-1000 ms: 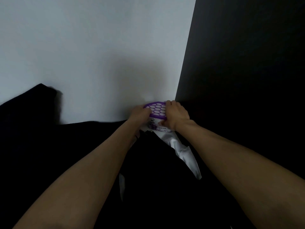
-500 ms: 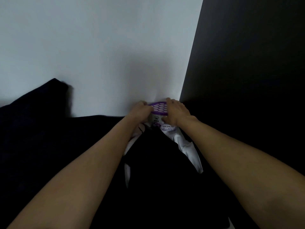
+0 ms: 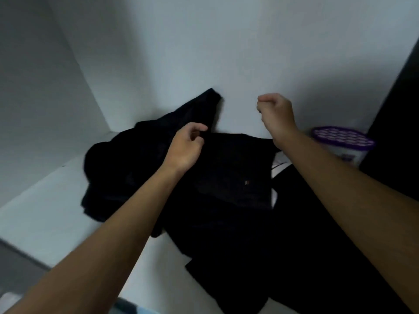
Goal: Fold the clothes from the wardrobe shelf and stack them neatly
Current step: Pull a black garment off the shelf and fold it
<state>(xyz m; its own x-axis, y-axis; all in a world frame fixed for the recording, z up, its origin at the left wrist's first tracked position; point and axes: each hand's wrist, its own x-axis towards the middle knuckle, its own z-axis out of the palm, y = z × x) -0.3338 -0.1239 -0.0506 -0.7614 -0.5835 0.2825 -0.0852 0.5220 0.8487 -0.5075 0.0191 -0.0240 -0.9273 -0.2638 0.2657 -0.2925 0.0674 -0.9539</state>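
A heap of black clothes lies on the white wardrobe shelf, reaching from the back left corner to the front right. A flat black piece lies on top in the middle. My left hand is at that piece's far left corner, thumb and curled fingers closing on its edge. My right hand hovers above the far right corner, curled into a fist with nothing visible in it. A strip of white cloth peeks out under my right forearm.
A white tub with a purple honeycomb lid stands at the back right, beside a dark side panel. White walls close the shelf at the back and left. Bare shelf shows at the front left.
Both hands have let go of the purple-lidded tub and moved left onto the black clothes. The view has swung left and pulled back, showing the shelf's left corner.
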